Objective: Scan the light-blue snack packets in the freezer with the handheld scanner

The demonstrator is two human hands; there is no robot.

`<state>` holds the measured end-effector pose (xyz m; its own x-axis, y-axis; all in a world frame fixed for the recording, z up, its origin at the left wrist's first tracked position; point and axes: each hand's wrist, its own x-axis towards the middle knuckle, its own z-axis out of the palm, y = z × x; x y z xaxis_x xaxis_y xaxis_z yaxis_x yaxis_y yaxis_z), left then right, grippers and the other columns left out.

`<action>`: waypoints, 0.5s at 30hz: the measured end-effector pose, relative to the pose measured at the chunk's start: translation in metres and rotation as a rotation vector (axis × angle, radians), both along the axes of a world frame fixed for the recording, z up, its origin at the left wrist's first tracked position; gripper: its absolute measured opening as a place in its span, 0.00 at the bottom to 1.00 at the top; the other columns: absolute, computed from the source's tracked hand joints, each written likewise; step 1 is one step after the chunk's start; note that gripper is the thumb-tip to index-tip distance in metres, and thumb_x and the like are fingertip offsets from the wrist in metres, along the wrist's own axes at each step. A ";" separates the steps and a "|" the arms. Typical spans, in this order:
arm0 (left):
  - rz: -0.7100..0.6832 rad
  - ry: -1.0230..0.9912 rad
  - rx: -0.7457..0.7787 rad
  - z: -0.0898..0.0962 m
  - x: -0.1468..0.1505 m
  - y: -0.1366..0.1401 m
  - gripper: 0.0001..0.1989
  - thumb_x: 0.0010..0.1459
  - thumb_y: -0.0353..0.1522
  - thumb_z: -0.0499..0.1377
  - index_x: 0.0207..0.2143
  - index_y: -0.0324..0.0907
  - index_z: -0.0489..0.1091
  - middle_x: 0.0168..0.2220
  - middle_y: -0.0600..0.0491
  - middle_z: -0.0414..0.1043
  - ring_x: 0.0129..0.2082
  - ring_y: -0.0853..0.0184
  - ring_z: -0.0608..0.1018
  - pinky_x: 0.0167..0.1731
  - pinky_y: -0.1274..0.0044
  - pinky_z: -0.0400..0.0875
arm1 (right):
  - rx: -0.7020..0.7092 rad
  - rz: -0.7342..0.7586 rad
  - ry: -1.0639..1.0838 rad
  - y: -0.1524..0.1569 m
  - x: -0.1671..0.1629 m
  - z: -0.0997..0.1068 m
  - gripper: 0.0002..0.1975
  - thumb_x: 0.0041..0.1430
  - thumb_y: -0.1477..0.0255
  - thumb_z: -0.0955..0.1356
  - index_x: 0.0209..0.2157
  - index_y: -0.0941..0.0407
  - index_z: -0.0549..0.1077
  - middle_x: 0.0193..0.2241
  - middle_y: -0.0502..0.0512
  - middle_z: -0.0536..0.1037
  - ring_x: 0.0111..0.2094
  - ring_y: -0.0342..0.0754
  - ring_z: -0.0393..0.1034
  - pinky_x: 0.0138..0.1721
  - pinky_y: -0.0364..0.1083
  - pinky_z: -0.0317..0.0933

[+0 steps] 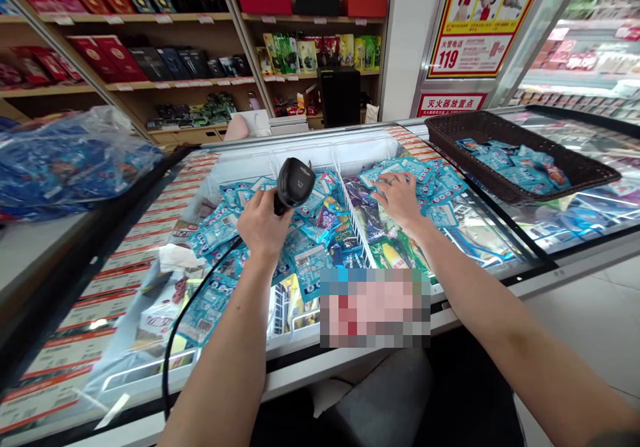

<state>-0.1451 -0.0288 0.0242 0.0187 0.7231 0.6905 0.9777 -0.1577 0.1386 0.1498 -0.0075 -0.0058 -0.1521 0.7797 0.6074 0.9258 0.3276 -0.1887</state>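
Note:
In my left hand (266, 228) is a black corded barcode scanner (296, 182), its head raised above the chest freezer. Its black cable (183, 317) hangs down past my forearm. My right hand (399, 197) reaches over the freezer, fingers apart, and rests on or just above a pile of blue packets (440, 184); contact is hard to tell. More blue packets (215, 234) lie spread under the scanner, on the left side. Between the two piles runs a white wire divider (356, 224), with purple and green packages (400, 250) beside it.
A brown basket (565, 190) holding blue packets stands on the freezer's right part. At left lies a clear plastic bag (75, 160) of blue packs. A glass lid with price labels (110, 294) covers the left end. Shelves (165, 84) of goods stand behind.

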 end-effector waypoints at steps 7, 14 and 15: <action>0.113 -0.078 0.076 0.000 -0.007 0.002 0.18 0.54 0.43 0.53 0.43 0.45 0.67 0.37 0.48 0.70 0.37 0.58 0.72 0.30 0.73 0.60 | -0.358 0.670 0.105 -0.025 -0.039 0.018 0.14 0.62 0.62 0.60 0.43 0.47 0.74 0.40 0.50 0.76 0.44 0.47 0.65 0.48 0.51 0.58; 0.117 -0.077 0.050 0.000 -0.007 0.003 0.17 0.54 0.43 0.53 0.43 0.45 0.66 0.37 0.48 0.70 0.37 0.58 0.72 0.30 0.73 0.60 | -0.531 0.997 0.000 -0.040 -0.057 0.023 0.15 0.62 0.61 0.61 0.47 0.44 0.71 0.42 0.50 0.73 0.44 0.44 0.64 0.50 0.50 0.56; 0.117 -0.077 0.049 0.000 -0.007 0.003 0.17 0.54 0.43 0.53 0.43 0.46 0.66 0.37 0.49 0.70 0.37 0.58 0.72 0.30 0.73 0.60 | -0.534 1.009 -0.042 -0.040 -0.059 0.023 0.14 0.61 0.60 0.62 0.47 0.43 0.72 0.42 0.51 0.73 0.44 0.44 0.64 0.50 0.50 0.55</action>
<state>-0.1521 -0.0256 0.0247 -0.1180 0.6825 0.7213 0.9767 -0.0515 0.2085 0.0907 -0.0476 0.0174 -0.8681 0.4477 0.2145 0.2950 0.8127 -0.5025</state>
